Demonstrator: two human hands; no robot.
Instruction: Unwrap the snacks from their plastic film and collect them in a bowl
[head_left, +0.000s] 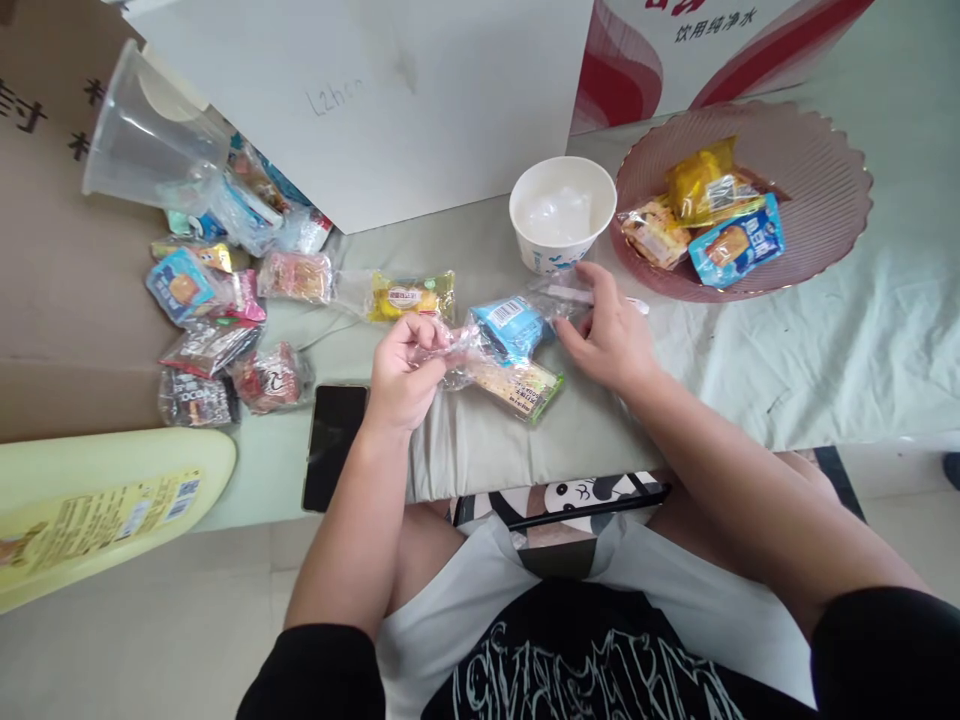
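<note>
Mid-table (720, 380), btwn both hands, sits a clear plastic bag (457, 360), blue packet (510, 325) in or against it (can't tell), partly over a green-edged cracker pack (517, 388). L hand (403, 378) fingers pinch the bag; R hand (619, 340) thumb + forefinger stand apart, contact unclear. Best: light L pinch, R steadying the packet, elbows clear of the white tub (534, 238).

The only view comes from a camera worn on the person's head, facing forward and steeply down over the table covered in pale green cloth (750, 370). It is near enough that the bare left hand (405, 375) and bare right hand (611, 335) fall around mid-frame. The wearer's black shirt with pale lettering (600, 660) crosses the bottom edge; a large white box (375, 110) reaches the top.
</note>
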